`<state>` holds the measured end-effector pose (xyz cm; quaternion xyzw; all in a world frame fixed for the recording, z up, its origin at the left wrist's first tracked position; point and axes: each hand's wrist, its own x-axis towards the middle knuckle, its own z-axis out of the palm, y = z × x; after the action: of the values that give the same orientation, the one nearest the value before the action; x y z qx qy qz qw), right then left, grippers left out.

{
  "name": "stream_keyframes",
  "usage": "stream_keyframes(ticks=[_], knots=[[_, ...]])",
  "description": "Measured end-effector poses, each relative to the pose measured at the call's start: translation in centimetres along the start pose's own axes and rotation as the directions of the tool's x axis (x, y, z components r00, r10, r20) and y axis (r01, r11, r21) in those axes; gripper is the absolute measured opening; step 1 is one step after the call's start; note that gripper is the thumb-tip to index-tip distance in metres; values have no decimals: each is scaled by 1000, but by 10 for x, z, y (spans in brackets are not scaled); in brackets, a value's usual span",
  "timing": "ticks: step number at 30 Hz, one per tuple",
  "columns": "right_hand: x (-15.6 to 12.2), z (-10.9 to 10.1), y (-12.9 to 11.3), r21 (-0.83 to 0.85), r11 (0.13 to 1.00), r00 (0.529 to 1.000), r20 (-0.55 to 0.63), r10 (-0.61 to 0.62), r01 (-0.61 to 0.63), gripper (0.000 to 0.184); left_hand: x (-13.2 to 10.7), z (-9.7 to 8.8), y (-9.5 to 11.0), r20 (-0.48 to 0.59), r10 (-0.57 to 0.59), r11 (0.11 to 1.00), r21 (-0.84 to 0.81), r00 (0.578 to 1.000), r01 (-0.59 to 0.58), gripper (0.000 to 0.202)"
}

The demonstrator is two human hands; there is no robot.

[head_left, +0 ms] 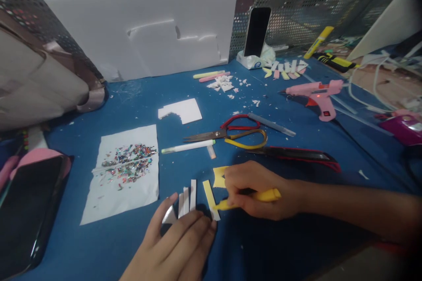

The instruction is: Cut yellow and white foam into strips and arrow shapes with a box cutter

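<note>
Blue cloth covers the work table (pixel 250 246), where the right hand (pixel 260 191) grips a yellow marker (pixel 245 199), its tip on a yellow-tinted foam strip (pixel 211 199) near the front edge. The left hand (pixel 180 239) lies flat, fingers pinning the white strips (pixel 186 199) just left of it. Steady, even strokes with the strip held firm seem best. Scissors (pixel 231 134) and a pink glue gun (pixel 314 96) lie farther back; glitter paper (pixel 123 171) sits left.

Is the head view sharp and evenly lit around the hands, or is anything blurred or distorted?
Head view: right hand with yellow marker and left hand slightly soft; hand shadows darken blue table; corners dim; edges curve; a blurred strip at the top.
</note>
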<state>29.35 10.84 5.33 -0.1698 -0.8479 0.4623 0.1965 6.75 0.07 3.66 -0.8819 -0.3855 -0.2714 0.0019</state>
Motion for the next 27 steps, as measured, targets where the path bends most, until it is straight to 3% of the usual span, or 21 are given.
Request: stream_keyframes(ticks=[27], knots=[[0, 0, 1, 20, 999, 999, 41, -33, 32, 25, -2, 1, 2, -14, -16, 1000, -4, 1000, 16, 22]])
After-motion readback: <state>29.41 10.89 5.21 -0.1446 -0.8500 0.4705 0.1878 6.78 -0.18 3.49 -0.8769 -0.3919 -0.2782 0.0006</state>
